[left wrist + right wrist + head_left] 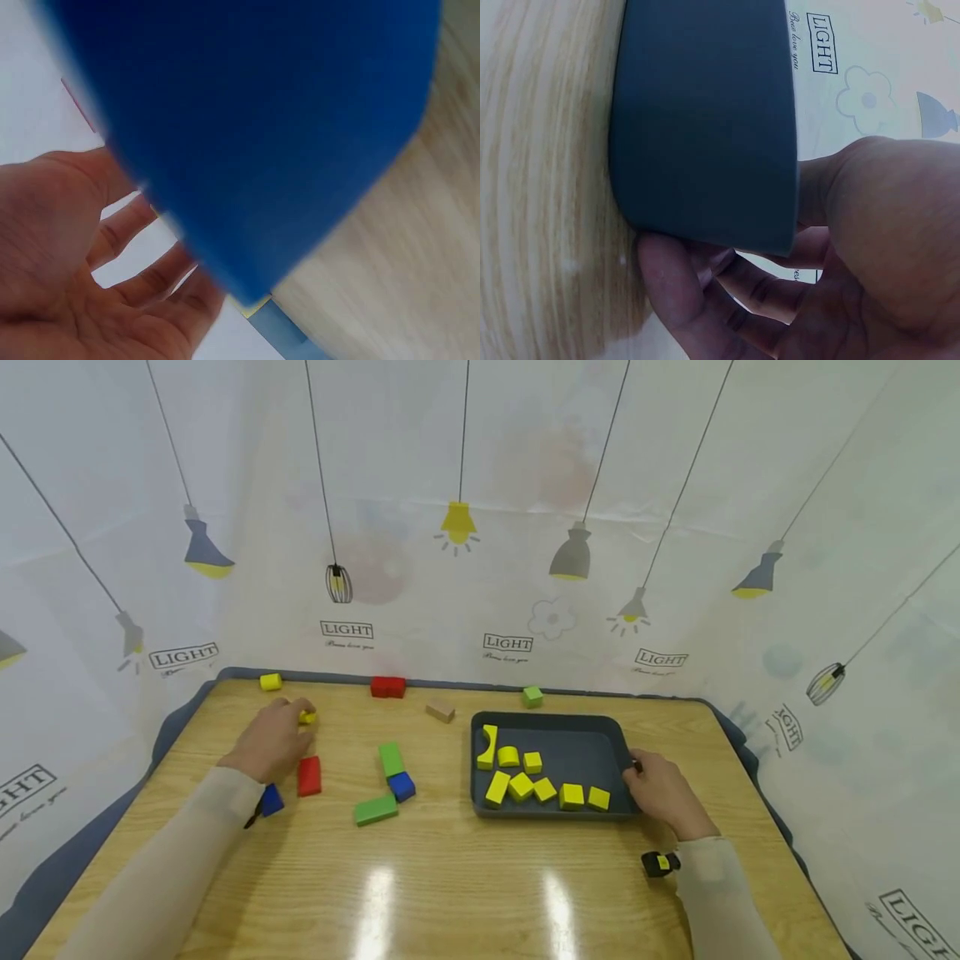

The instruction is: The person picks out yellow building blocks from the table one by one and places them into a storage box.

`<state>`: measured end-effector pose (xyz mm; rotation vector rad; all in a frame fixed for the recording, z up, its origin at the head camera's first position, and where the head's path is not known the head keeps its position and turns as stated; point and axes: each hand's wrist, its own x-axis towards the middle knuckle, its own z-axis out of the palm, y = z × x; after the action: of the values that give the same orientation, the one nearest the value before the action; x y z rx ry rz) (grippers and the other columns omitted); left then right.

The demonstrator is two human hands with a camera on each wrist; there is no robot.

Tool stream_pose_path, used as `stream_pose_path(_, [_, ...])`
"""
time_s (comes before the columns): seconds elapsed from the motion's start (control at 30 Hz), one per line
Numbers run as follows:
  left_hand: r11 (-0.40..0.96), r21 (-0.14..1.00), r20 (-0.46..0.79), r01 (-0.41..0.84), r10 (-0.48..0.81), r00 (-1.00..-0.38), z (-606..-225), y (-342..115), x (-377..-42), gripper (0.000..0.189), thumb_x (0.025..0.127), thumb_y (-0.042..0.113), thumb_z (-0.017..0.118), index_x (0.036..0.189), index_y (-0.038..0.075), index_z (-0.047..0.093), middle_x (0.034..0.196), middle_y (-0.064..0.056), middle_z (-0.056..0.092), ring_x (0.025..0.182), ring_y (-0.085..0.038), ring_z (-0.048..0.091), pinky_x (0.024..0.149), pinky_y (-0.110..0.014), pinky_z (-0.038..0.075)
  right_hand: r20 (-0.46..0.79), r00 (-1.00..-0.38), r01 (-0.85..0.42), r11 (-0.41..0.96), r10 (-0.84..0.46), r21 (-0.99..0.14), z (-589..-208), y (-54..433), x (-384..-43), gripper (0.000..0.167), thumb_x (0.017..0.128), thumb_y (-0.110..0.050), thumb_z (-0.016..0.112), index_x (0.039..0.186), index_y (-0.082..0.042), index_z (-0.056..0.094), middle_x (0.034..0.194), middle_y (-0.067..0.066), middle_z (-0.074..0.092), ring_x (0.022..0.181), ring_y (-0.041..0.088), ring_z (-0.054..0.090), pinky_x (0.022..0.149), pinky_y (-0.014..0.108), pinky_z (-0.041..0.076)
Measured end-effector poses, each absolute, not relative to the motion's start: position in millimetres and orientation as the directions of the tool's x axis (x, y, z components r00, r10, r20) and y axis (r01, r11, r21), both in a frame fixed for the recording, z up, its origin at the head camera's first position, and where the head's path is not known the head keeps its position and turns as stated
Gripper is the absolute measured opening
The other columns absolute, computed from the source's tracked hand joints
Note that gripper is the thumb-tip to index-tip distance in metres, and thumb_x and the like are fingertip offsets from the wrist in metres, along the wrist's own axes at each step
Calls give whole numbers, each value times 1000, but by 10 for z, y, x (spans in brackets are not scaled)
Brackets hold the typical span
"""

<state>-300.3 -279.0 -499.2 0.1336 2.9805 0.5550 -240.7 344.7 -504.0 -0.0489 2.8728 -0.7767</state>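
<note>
On the left of the table my left hand (273,739) has a small yellow block (307,717) between fingers and thumb; the fingers mostly cover its shape. Close to the left wrist camera, a blue block (255,135) hides those fingertips; the same block (272,800) lies below the wrist in the head view. My right hand (663,789) grips the right edge of a dark grey tray (555,720), with fingers under its rim in the right wrist view. Inside the tray are several yellow blocks (572,797), including an arch-cut piece (487,747).
A red block (309,776), green blocks (376,810) and a blue block (402,786) lie left of the tray. Along the back are a yellow cylinder (270,682), red block (387,687), wooden block (440,711) and green cube (532,697). A printed sheet surrounds the table.
</note>
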Motion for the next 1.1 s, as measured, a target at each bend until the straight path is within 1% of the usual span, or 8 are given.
stream_pose_path(0.07, [921,381,-74,78,114,-991,-4987,-2782,-3006,41,117,16,62,151,-6,66,149,-36,65,127,-49,68,114,-70,59,-150,-986,11,863,-76,-506,-5042,3444,-2406,60,117,-12,49,166,20,45,153,44,66,91,28,69,79,42,56])
stream_pose_path(0.13, [914,395,-62,90,124,-990,-4972,-2773,-3000,34,115,9,63,144,-7,71,145,-36,68,125,-48,68,113,-69,60,-149,-986,11,859,-76,-511,-5043,3439,-2401,60,117,-12,49,167,20,44,152,44,66,87,27,67,77,41,55])
stream_pose_path(0.23, [906,408,-41,112,141,-989,-4967,-2772,-2992,30,110,-2,61,136,-9,75,142,-36,71,129,-51,69,114,-70,60,-148,-986,13,851,-76,-525,-5044,3431,-2389,60,117,-12,49,168,20,43,149,43,68,79,24,62,72,39,52])
stream_pose_path(0.33, [903,410,-31,125,151,-988,-4970,-2773,-2992,29,109,-5,61,134,-9,76,142,-37,72,129,-51,69,113,-70,60,-148,-986,16,847,-74,-531,-5039,3423,-2380,60,117,-12,48,168,20,43,148,42,69,75,23,60,70,38,50])
stream_pose_path(0.57, [899,416,-14,135,155,-988,-5003,-2775,-3009,28,108,-5,63,132,-9,78,139,-36,74,126,-50,71,111,-69,62,-153,-985,19,845,-75,-534,-5019,3417,-2377,60,118,-12,48,168,20,42,146,42,69,74,23,59,69,38,50])
stream_pose_path(0.8, [895,420,25,149,153,-988,-4995,-2740,-3010,25,107,-6,67,129,-9,79,135,-36,76,122,-50,72,108,-68,63,-137,-988,4,863,-76,-506,-5031,3440,-2410,59,117,-12,50,166,21,45,147,42,69,85,26,66,74,38,53])
stream_pose_path(0.97, [888,431,51,160,153,-987,-4970,-2672,-2978,24,106,-5,70,128,-10,79,133,-37,75,119,-49,71,105,-66,63,-136,-988,2,861,-78,-509,-5047,3447,-2409,59,116,-12,50,166,21,45,147,42,69,86,27,67,74,38,54])
stream_pose_path(1.1, [887,430,69,168,154,-986,-4957,-2602,-2961,23,107,-3,72,129,-9,79,134,-37,75,122,-50,69,107,-66,61,-135,-988,1,860,-79,-511,-5057,3444,-2404,59,116,-12,49,166,20,46,149,43,68,87,27,67,75,39,54])
